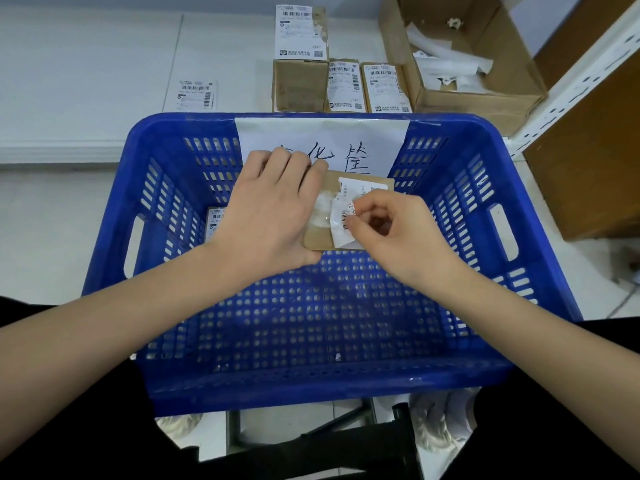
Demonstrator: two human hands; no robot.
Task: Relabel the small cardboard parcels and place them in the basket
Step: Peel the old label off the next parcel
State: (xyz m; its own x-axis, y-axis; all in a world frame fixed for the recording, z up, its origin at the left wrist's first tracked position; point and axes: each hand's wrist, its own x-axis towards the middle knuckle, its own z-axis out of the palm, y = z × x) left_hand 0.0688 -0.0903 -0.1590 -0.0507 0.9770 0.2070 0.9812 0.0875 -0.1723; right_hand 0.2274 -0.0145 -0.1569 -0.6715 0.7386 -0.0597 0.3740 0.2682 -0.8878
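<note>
Brown parcel (349,216) over basket (540,209), label (341,221) half-peeled; left hand (270,216) gripping parcel, right hand (391,230) pinching label.

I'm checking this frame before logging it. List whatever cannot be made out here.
- Parcel in the basket, head view: mostly hidden behind the left hand.
- Held parcel: left end covered by that hand; its label is partly curled under the right hand, print too small to read.
- Handwritten sign on the blue basket: first character blocked by the left hand.
</note>
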